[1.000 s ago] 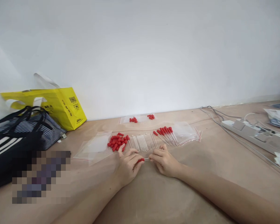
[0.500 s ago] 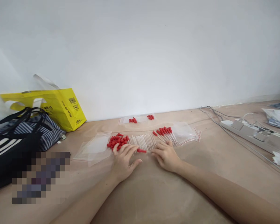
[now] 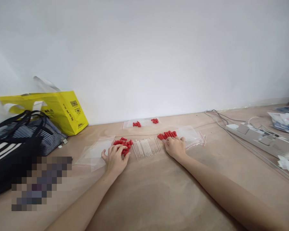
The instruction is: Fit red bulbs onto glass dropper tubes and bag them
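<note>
My left hand (image 3: pixel 115 158) lies on the table with its fingers spread over a pile of loose red rubber caps (image 3: pixel 124 143); it holds nothing that I can see. My right hand (image 3: pixel 175 147) rests, fingers curled, on the near ends of a row of droppers with red caps (image 3: pixel 167 135); whatever is under the fingers is hidden. Between the hands lies a row of bare clear tubes (image 3: pixel 146 147). Clear zip bags lie under both ends: one at the left (image 3: pixel 93 153), one at the right (image 3: pixel 192 134).
A small bag with a few red caps (image 3: pixel 145 122) lies near the wall. A yellow paper bag (image 3: pixel 60 109) and a striped black handbag (image 3: pixel 19 141) stand at the left. A white power strip (image 3: pixel 262 138) with cables and some packets (image 3: pixel 285 121) are at the right.
Both hands moved away from me and apart. The capped dropper held between them, then lying by the tubes, is no longer there. The left hand went to the caps, the right to the capped droppers.
</note>
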### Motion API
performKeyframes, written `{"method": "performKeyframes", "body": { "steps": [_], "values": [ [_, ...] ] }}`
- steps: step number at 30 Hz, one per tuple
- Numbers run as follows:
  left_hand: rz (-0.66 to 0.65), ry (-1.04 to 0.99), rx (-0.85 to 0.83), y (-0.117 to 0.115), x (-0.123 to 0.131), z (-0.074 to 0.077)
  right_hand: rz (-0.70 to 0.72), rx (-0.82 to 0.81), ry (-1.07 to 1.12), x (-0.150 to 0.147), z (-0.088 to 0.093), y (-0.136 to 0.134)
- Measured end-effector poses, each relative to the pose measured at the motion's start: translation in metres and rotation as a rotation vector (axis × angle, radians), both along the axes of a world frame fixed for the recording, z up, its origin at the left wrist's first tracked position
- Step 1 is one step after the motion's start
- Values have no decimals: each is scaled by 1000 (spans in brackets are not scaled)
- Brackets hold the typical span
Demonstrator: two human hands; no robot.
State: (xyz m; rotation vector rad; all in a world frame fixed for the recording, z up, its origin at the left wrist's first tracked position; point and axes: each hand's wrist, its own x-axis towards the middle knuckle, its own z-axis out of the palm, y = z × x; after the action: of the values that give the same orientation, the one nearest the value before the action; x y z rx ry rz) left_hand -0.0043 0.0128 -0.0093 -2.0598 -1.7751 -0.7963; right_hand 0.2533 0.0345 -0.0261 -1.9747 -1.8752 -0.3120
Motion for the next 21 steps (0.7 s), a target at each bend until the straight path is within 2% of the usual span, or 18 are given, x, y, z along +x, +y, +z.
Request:
{"method": "performKeyframes", "body": {
  "steps": [8,15,18,21],
  "values": [
    [15,82,45,5,-2,0,-62,-88,43,-6,6,5],
    [7,192,173,2,-2,2,32,48,23,-13,8,1],
    [-21,209,250,-2,0,3,53,-15,34,-23,12,0],
    [-60,231,271,-6,2,4,8,-120,56,-31,17,4]
  ]
}}
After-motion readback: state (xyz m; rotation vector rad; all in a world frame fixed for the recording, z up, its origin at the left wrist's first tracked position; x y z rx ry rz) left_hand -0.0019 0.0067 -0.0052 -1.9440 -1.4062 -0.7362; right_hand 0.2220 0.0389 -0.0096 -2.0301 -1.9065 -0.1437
